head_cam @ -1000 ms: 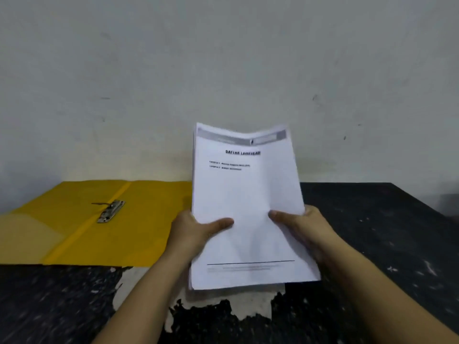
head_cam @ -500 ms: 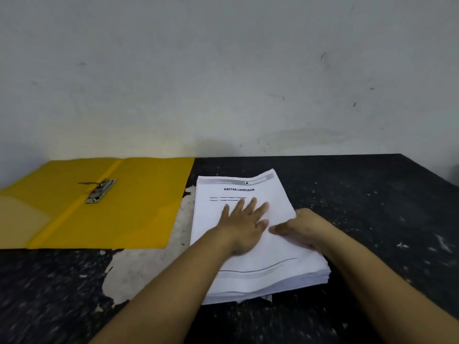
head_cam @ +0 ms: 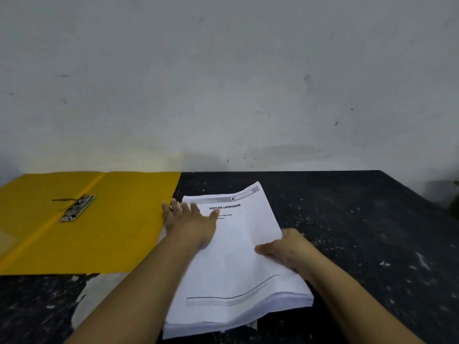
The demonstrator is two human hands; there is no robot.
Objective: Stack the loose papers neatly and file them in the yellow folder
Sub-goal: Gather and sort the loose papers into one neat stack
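Fingers: left hand (head_cam: 191,220) lies flat with fingers (head_cam: 176,207) straight and spread, tips reaching off the papers' top-left corner toward the folder; right hand (head_cam: 285,247) grips the right edge, thumb on top.
Papers (head_cam: 238,264): white stack on the dark table (head_cam: 360,232), top sheet headed "DAFTAR LAMPIRAN".
Folder (head_cam: 111,227): yellow, open flat, just left of the papers, metal clip (head_cam: 78,208) near its spine.

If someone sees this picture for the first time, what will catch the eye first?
The bright yellow folder lies open at the left of the dark table, its metal clip showing. Right of it, a thick white paper stack lies under the flat left hand, the right hand holding its right edge.
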